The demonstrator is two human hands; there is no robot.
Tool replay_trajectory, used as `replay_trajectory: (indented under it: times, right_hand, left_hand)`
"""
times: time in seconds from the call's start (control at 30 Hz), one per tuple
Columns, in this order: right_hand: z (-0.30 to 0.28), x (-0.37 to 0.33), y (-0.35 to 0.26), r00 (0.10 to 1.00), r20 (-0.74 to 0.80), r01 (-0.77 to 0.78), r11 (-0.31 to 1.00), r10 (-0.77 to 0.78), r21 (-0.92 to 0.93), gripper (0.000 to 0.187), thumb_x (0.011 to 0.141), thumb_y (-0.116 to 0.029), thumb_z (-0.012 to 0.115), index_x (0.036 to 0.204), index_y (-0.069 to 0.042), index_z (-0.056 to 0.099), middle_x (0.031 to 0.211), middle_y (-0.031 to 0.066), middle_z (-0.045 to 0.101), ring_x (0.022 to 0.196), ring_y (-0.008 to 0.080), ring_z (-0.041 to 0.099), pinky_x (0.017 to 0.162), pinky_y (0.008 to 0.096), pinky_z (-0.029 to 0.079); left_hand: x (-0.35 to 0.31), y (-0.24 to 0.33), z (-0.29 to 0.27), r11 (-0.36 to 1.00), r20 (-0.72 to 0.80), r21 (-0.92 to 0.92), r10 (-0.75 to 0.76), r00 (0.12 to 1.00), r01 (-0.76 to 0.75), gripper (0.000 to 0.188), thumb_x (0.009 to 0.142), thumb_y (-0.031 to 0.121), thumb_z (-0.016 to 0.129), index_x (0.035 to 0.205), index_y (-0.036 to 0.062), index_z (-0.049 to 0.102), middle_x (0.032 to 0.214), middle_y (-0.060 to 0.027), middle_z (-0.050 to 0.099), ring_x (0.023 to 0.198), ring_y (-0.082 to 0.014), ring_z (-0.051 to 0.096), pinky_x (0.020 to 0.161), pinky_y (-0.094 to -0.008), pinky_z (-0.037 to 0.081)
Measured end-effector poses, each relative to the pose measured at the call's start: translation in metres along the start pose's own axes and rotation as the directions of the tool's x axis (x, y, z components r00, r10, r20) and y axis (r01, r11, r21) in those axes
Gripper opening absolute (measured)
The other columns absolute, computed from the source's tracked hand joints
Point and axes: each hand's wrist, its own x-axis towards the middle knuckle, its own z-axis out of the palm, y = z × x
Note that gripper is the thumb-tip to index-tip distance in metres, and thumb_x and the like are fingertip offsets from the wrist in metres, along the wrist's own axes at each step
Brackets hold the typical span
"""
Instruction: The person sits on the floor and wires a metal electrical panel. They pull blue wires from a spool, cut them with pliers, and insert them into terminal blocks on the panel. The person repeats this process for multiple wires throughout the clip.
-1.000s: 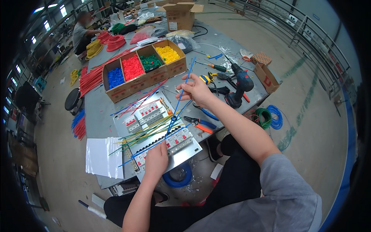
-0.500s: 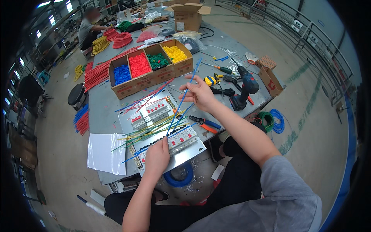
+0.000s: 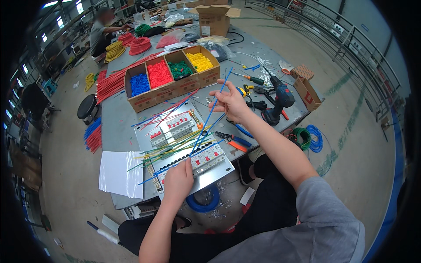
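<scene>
A long blue wire runs slanting upward over the metal mounting plate. My left hand is closed at the plate's near edge, pinching its lower end between thumb and finger. Beside the wire's upper stretch, my right hand has its fingers spread, the wire passing along them without a visible grip. On the plate sit a near row of circuit breakers and a far row of circuit breakers. Loose green and yellow wires lie across between the rows. My left hand hides part of the near row.
Wire strippers lie right of the plate, a cordless drill beyond. Behind stands a cardboard box of coloured caps in compartments. White sheets lie left; red wires farther back. A person is at the far left.
My right hand has shifted slightly right and its fingers are more spread. The blue wire's upper end has swung a little right. My left hand stays nearly still.
</scene>
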Motion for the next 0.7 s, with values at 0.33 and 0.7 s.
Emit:
replay_trajectory:
  times: [0.33,0.7]
  right_hand:
    - [-0.01,0.004,-0.007,0.999,0.008,0.032,0.999,-0.032,0.005,0.068,0.102,-0.004,0.062,0.156,-0.019,0.024,0.134,0.018,0.058,0.098,0.0299,0.071,0.078,0.0478,0.068]
    - [-0.016,0.006,-0.013,0.999,0.021,0.051,0.999,-0.05,-0.017,0.073,0.102,-0.008,0.065,0.159,-0.02,0.022,0.138,0.018,0.056,0.097,0.0256,0.07,0.079,0.0471,0.068]
  left_hand:
    - [-0.005,0.006,-0.006,0.997,0.058,0.017,-0.072,0.996,0.071,0.043,0.109,0.029,0.048,0.085,-0.0016,0.068,0.074,-0.0283,0.066,0.072,-0.0503,0.064,0.067,-0.0573,0.049]
    - [-0.008,0.006,-0.007,0.999,0.04,0.032,-0.025,0.999,0.024,0.042,0.109,0.028,0.05,0.084,-0.0012,0.068,0.07,-0.0284,0.064,0.068,-0.0501,0.063,0.064,-0.0578,0.049]
